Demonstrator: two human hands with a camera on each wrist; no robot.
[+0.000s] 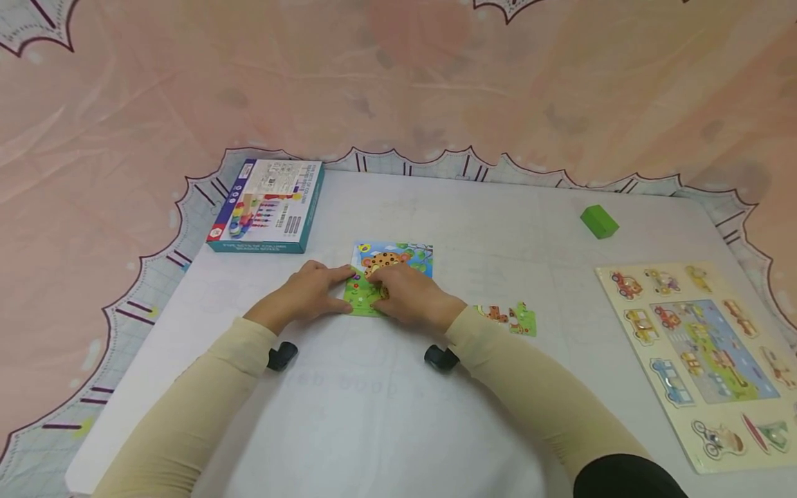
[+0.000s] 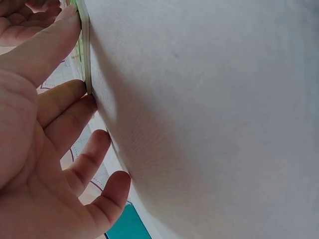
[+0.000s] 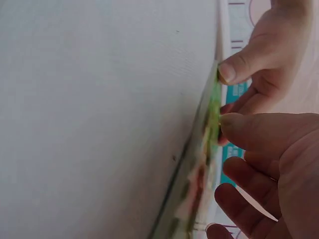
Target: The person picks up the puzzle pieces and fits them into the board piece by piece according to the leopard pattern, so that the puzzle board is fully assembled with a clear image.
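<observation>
A small jigsaw puzzle (image 1: 423,254) showing a spotted animal, blue sky and green grass lies flat on the table. At its left edge, my left hand (image 1: 308,290) touches the border with thumb and fingertips, fingers fairly straight. My right hand (image 1: 414,294) lies over the right part, its thumb (image 3: 249,130) and fingertips on the picture. No piece shows between them, and this hand covers much of the lower right. Loose jigsaw pieces (image 1: 523,320) lie beside the right wrist, partly hidden by the sleeve. The board's edge (image 2: 87,55) shows in the left wrist view.
A flat printed box (image 1: 268,205) stands at the back left of the white table (image 1: 349,429). A green block (image 1: 600,221) sits at the back right, above a wooden vehicle puzzle board (image 1: 635,353). Patterned cloth (image 1: 398,83) lies beyond the table.
</observation>
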